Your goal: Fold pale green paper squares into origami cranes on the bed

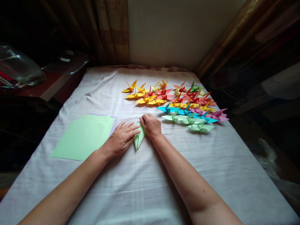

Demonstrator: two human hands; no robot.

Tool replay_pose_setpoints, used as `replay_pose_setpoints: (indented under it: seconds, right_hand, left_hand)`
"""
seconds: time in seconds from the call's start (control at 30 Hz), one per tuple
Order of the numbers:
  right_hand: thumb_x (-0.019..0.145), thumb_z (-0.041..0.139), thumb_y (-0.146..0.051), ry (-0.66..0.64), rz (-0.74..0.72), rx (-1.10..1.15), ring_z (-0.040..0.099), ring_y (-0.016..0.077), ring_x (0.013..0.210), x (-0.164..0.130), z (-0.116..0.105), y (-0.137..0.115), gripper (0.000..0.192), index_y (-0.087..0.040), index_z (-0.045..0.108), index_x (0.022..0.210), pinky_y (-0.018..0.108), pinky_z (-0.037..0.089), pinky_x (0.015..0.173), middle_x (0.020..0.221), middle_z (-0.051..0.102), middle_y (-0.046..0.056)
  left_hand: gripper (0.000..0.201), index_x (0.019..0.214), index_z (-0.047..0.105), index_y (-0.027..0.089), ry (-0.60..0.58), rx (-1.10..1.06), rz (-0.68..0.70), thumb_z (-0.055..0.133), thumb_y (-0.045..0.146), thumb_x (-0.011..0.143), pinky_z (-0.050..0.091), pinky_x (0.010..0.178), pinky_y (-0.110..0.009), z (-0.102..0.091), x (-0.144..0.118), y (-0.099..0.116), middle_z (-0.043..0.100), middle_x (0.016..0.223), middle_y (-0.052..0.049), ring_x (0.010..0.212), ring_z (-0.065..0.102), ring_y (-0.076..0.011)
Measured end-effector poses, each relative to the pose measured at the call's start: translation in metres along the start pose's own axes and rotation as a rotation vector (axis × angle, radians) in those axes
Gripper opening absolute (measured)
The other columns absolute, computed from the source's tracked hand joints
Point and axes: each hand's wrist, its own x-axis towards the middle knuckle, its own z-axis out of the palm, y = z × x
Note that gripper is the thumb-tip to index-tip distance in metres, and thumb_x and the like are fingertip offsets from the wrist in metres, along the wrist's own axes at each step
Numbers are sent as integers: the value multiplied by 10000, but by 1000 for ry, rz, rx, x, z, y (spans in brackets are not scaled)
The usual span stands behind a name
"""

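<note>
Pale green folded paper piece, long narrow diamond shape, lies flat on the white cloth near the middle of the desk, pinned between both hands. Left hand lies palm down, fingers spread flat, tips pressing the piece's left edge; no closed grip, hand open. Right hand is curled into a loose fist, knuckles down on the piece's upper right edge, pressing rather than pinching. Both bare forearms come in from the bottom edge.

Just left of the left hand: stack of light green paper sheets, with a lilac sheet peeking out at its far right corner. Beyond and right of the right hand: a spread of finished paper cranes in rows, yellow and orange farthest, red and mixed in the middle, blue, pink and light green nearest.

Cloth is wrinkled and covers the whole top. Room is dim. Cream wall behind, brown patterned curtain to its left, dark wooden furniture either side, a clear glass vessel on a side shelf at far left.
</note>
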Motion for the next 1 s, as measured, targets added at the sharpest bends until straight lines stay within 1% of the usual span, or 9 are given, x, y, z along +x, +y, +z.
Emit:
replay_pose_setpoints:
  seconds: [0.1, 0.23, 0.33, 0.4, 0.5, 0.57, 0.7, 0.87, 1.0]
  right_hand:
    - [1018, 431, -384, 8, 15, 45, 615, 172, 831, 2, 2, 0, 305, -222, 685, 970, 260, 328, 620, 1029, 694, 61]
    - [965, 526, -343, 70, 30, 218, 618, 173, 808, 7, 2, 3, 215, -208, 691, 936, 249, 372, 654, 988, 708, 61]
    - [982, 458, -284, 128, 33, 284, 620, 162, 831, -1, -1, 8, 233, -195, 673, 986, 240, 416, 733, 967, 709, 52]
    - [990, 410, -266, 157, 37, 306, 612, 148, 783, -21, -5, 11, 264, -187, 663, 986, 241, 435, 757, 939, 698, 46]
    - [949, 480, -277, 210, -54, 435, 591, 127, 697, -68, -10, 13, 213, -196, 667, 890, 226, 447, 723, 870, 674, 26]
    - [919, 533, -275, 195, -92, 468, 583, 121, 661, -98, -12, 11, 167, -216, 680, 866, 224, 444, 690, 843, 666, 11]
    - [883, 587, -272, 180, -78, 433, 598, 127, 674, -127, -15, 8, 114, -223, 690, 877, 221, 431, 649, 853, 669, 12]
    - [859, 623, -259, 188, -62, 337, 604, 137, 699, -124, -17, 12, 92, -212, 692, 899, 231, 420, 675, 857, 670, 13]
    - [869, 627, -252, 180, -52, 281, 609, 144, 726, -123, -17, 14, 73, -215, 680, 836, 237, 396, 675, 823, 662, 6]
  left_hand:
    - [395, 1277, 620, 242, -73, -19, 24, 364, 178, 984, 280, 1180, -558, 4, 6, -13, 629, 1390, -61, 1362, 507, -250]
    - [385, 1265, 624, 249, -79, -28, 30, 352, 193, 999, 285, 1183, -535, 13, 3, -17, 629, 1388, -73, 1351, 519, -228]
    - [377, 1263, 626, 244, -64, -33, 18, 357, 195, 1003, 288, 1178, -542, 16, 0, -16, 625, 1392, -80, 1356, 515, -231]
    - [373, 1262, 627, 239, -52, -36, 13, 359, 195, 1006, 293, 1172, -554, 17, 0, -15, 624, 1394, -82, 1362, 509, -235]
    - [362, 1262, 629, 231, -32, -23, 22, 366, 210, 1015, 302, 1163, -568, 17, -1, -14, 622, 1396, -86, 1369, 504, -244]
    - [353, 1257, 635, 231, -9, 2, 30, 376, 217, 1018, 307, 1163, -565, 17, -1, -11, 629, 1388, -85, 1356, 519, -245]
    - [324, 1247, 645, 232, 50, 109, 15, 427, 218, 1008, 323, 1153, -560, 21, -5, 1, 653, 1354, -81, 1298, 571, -267]
    - [279, 1193, 671, 228, 138, 269, -63, 498, 206, 974, 341, 1125, -571, 23, -6, 30, 695, 1257, -95, 1205, 609, -296]
    - [233, 1126, 683, 212, 124, 338, -87, 516, 251, 968, 367, 1096, -583, 17, -2, 45, 714, 1161, -101, 1134, 623, -311]
